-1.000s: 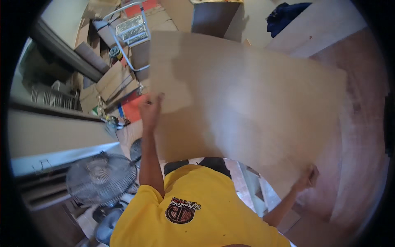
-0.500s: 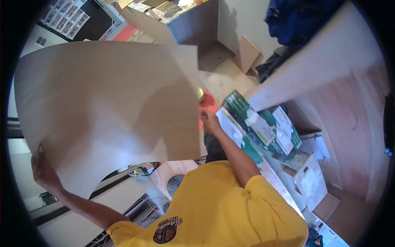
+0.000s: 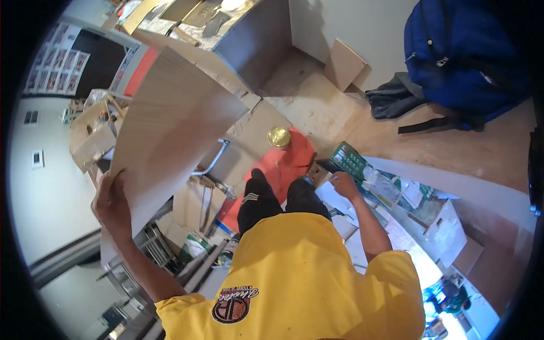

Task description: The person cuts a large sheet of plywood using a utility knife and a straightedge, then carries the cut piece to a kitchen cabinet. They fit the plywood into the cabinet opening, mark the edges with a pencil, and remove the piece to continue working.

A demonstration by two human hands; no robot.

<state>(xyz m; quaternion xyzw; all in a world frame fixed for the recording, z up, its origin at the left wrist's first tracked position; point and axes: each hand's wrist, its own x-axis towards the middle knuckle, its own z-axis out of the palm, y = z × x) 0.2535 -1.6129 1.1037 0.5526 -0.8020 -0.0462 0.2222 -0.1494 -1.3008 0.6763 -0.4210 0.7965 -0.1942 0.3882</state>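
A large, thin wood-grain laminate sheet (image 3: 170, 116) stands tilted on my left side, slightly bent. My left hand (image 3: 113, 207) grips its near edge, thumb on the face towards me and the other fingers behind. The sheet's lower end passes behind my left forearm. My right hand (image 3: 344, 185) is apart from the sheet, by a green printed box (image 3: 348, 158) and above a white panel (image 3: 334, 198). Its fingers are curled together; whether anything small is between them, I cannot make out.
A round gold-topped can (image 3: 279, 137) stands on a red sheet (image 3: 272, 170) on the floor ahead of my feet. A blue backpack (image 3: 462, 62) lies at the far right. A cluttered workbench (image 3: 249, 42) stands ahead, an open carton (image 3: 93, 139) at the left.
The laminate sheet has swung left and turned more edge-on, uncovering the floor and my legs. My right hand has moved right, away from the sheet's edge. The left hand keeps its grip.
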